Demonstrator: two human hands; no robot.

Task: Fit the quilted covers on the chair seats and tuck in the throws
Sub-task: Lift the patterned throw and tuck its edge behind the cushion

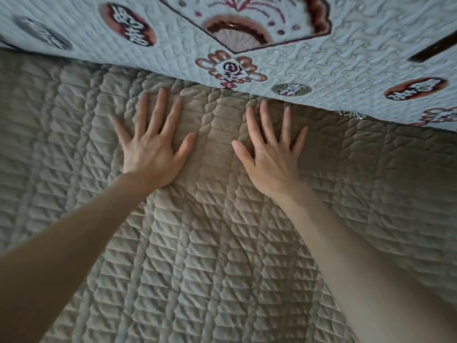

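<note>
- A taupe quilted cover (54, 149) fills the view from the left edge across. It lies flat on what appears to be a chair seat, with stitched ridges and braided channels and only soft puckers.
- The left hand (153, 154) lies palm down on the cover, left of centre. Its fingers (158, 107) are straight and spread wide and grasp nothing. The tips come close to where the seat meets the back. This flat pose suits pressing or smoothing cloth, not pulling it.
- The right hand (269, 159) lies palm down just beside it, with a strip of cover between the 2 thumbs. Its fingers (264, 120) are also straight and splayed, with nothing held, and the tips nearly reach the hanging cloth.
- The 2 hands are probably set here, at the back of the seat, to flatten the cover and ease its rear edge toward the gap.
- A pale blue throw (346, 70), patterned with red-brown medallions and a fan motif, hangs across the top. Its lower edge slants down to the right and overlaps the cover's far edge. Whether that edge is tucked in cannot be told.
- A dark wooden bar (435, 47), likely chair frame, shows at the upper right beside the throw.
</note>
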